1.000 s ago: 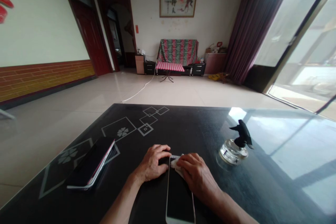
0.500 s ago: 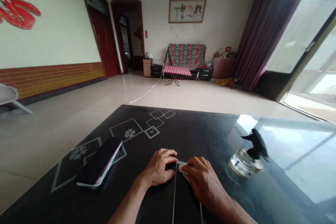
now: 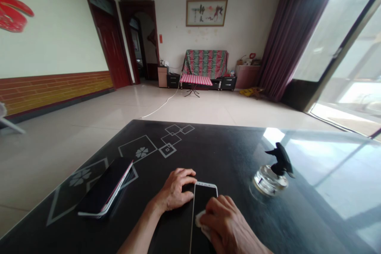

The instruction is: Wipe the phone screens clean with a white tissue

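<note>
A white-framed smartphone point(image 3: 201, 195) with a dark screen lies face up on the black table, its lower end running out of view. Against its left edge rests my left hand point(image 3: 177, 190), palm down, with thumb and fingers apart and the tips touching the frame. My right hand point(image 3: 224, 222) is closed around a crumpled white cloth or tissue point(image 3: 201, 219) and presses it onto the middle of the screen. That hand covers part of the phone's right side.
The black glossy table point(image 3: 208, 151) carries a clear spray bottle point(image 3: 270, 179) with a black trigger head on the right. On the left lies a dark, flat stack point(image 3: 105, 190) with white and red edges. A checkered folding table point(image 3: 196, 80) stands across the room.
My right hand has slid the white cloth from the phone's top end down to the middle of the screen, uncovering the top edge. My left hand stays at the phone's left edge.
</note>
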The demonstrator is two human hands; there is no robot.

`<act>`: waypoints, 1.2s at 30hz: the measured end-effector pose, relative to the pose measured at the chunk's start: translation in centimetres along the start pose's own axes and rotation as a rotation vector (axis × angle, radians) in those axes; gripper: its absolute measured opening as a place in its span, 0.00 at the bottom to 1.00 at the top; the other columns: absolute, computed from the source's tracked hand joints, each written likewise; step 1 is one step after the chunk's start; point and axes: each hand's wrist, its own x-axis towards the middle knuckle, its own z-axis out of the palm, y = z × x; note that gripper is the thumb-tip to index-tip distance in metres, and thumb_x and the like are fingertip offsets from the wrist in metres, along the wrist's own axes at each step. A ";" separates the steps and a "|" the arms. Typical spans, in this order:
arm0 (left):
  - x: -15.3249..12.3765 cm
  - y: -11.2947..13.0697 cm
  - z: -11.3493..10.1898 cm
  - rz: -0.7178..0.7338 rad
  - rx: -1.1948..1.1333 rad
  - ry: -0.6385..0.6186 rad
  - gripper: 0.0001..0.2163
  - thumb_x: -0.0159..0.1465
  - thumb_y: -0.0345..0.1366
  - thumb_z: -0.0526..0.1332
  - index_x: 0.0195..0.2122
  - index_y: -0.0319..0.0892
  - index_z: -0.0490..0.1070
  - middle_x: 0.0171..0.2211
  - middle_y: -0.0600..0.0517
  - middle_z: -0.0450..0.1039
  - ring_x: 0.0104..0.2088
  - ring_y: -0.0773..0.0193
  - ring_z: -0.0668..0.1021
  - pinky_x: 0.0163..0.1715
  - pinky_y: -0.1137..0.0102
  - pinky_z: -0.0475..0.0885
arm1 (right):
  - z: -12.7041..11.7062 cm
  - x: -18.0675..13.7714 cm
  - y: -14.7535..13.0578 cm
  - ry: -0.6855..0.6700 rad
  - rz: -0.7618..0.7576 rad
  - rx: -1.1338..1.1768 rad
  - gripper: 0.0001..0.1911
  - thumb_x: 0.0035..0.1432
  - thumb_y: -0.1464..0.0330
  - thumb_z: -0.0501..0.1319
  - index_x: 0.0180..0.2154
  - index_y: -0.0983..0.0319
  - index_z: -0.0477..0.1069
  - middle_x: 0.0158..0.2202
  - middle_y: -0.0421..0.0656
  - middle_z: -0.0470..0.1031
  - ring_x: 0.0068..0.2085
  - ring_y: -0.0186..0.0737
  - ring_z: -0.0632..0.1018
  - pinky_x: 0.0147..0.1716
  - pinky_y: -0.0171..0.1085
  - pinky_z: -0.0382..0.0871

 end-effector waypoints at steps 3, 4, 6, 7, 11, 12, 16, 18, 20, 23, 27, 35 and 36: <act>0.0 0.1 -0.1 -0.005 0.003 -0.008 0.20 0.50 0.27 0.62 0.45 0.49 0.75 0.54 0.53 0.70 0.54 0.56 0.69 0.56 0.61 0.62 | 0.0 -0.1 0.1 0.025 0.023 -0.012 0.09 0.57 0.74 0.57 0.36 0.54 0.72 0.37 0.39 0.68 0.39 0.37 0.67 0.40 0.37 0.57; 0.0 0.1 -0.1 -0.006 0.004 -0.011 0.20 0.50 0.27 0.62 0.45 0.49 0.75 0.54 0.53 0.70 0.54 0.56 0.69 0.56 0.61 0.62 | 0.0 0.0 0.3 0.051 0.047 -0.025 0.10 0.58 0.74 0.56 0.37 0.54 0.72 0.37 0.39 0.68 0.39 0.37 0.67 0.40 0.37 0.57; 0.0 0.1 -0.1 -0.009 0.008 -0.018 0.20 0.51 0.27 0.62 0.45 0.49 0.74 0.55 0.53 0.69 0.55 0.56 0.68 0.57 0.60 0.61 | 0.0 0.4 0.8 0.111 0.099 -0.060 0.12 0.59 0.75 0.55 0.38 0.54 0.72 0.37 0.40 0.68 0.39 0.37 0.67 0.40 0.37 0.57; 0.0 0.1 -0.1 -0.010 0.011 -0.022 0.20 0.51 0.27 0.62 0.46 0.49 0.74 0.55 0.52 0.69 0.55 0.55 0.68 0.57 0.60 0.61 | 0.0 0.7 1.1 0.138 0.121 -0.079 0.12 0.59 0.75 0.54 0.38 0.55 0.72 0.38 0.41 0.68 0.39 0.38 0.67 0.40 0.37 0.57; 0.0 0.1 -0.2 -0.021 0.021 -0.034 0.20 0.52 0.28 0.63 0.46 0.48 0.74 0.55 0.51 0.69 0.55 0.55 0.68 0.57 0.59 0.61 | 0.1 1.8 2.3 0.209 0.183 -0.127 0.13 0.60 0.74 0.53 0.41 0.55 0.72 0.38 0.41 0.69 0.38 0.38 0.67 0.40 0.37 0.58; 0.0 0.1 -0.2 -0.024 0.023 -0.036 0.19 0.52 0.29 0.63 0.46 0.48 0.75 0.55 0.50 0.69 0.55 0.55 0.68 0.57 0.58 0.61 | 0.1 1.9 2.5 0.219 0.194 -0.135 0.13 0.60 0.74 0.53 0.41 0.55 0.72 0.38 0.41 0.69 0.38 0.38 0.67 0.40 0.37 0.58; 0.0 0.2 -0.3 -0.022 0.031 -0.035 0.18 0.52 0.30 0.63 0.46 0.49 0.75 0.55 0.51 0.69 0.55 0.54 0.68 0.57 0.58 0.62 | -0.1 2.1 2.7 0.215 0.193 -0.161 0.13 0.60 0.75 0.54 0.41 0.55 0.73 0.38 0.42 0.68 0.39 0.38 0.67 0.40 0.37 0.58; 0.0 0.2 -0.3 -0.023 0.031 -0.035 0.18 0.52 0.29 0.63 0.45 0.49 0.75 0.55 0.51 0.69 0.56 0.54 0.68 0.57 0.58 0.62 | -0.3 2.0 2.5 0.199 0.173 -0.157 0.13 0.61 0.74 0.53 0.41 0.55 0.73 0.38 0.42 0.68 0.39 0.38 0.67 0.41 0.37 0.57; 0.0 0.1 -0.2 -0.025 0.028 -0.037 0.19 0.52 0.29 0.63 0.45 0.49 0.75 0.55 0.52 0.69 0.56 0.54 0.67 0.58 0.59 0.61 | -0.5 1.8 2.1 0.179 0.154 -0.146 0.12 0.62 0.73 0.52 0.40 0.56 0.73 0.37 0.42 0.68 0.38 0.38 0.67 0.41 0.38 0.57; 0.0 0.0 -0.1 -0.026 0.028 -0.039 0.19 0.52 0.29 0.64 0.45 0.49 0.75 0.55 0.52 0.68 0.56 0.54 0.67 0.58 0.59 0.61 | -0.7 1.5 1.4 0.134 0.125 -0.131 0.11 0.62 0.72 0.52 0.37 0.57 0.73 0.36 0.42 0.67 0.38 0.37 0.66 0.40 0.38 0.57; 0.0 0.2 -0.3 -0.037 0.023 -0.051 0.18 0.53 0.30 0.64 0.45 0.50 0.75 0.55 0.51 0.68 0.56 0.54 0.67 0.58 0.58 0.61 | -1.0 0.7 0.4 0.067 0.099 -0.108 0.10 0.61 0.71 0.53 0.32 0.58 0.72 0.35 0.41 0.67 0.38 0.37 0.66 0.40 0.38 0.56; 0.0 0.8 -0.6 -0.056 0.009 -0.055 0.19 0.51 0.27 0.63 0.44 0.49 0.76 0.55 0.51 0.69 0.56 0.55 0.68 0.57 0.59 0.61 | -1.8 -0.1 -0.7 -0.162 0.051 -0.080 0.05 0.55 0.71 0.59 0.28 0.57 0.72 0.34 0.39 0.69 0.35 0.35 0.68 0.38 0.36 0.58; 0.0 0.8 -0.6 -0.056 0.009 -0.052 0.19 0.51 0.27 0.63 0.44 0.50 0.76 0.55 0.51 0.69 0.56 0.55 0.68 0.57 0.59 0.61 | -1.7 -0.1 -0.8 -0.164 0.046 -0.077 0.05 0.54 0.71 0.59 0.28 0.57 0.72 0.34 0.39 0.69 0.36 0.35 0.68 0.38 0.36 0.58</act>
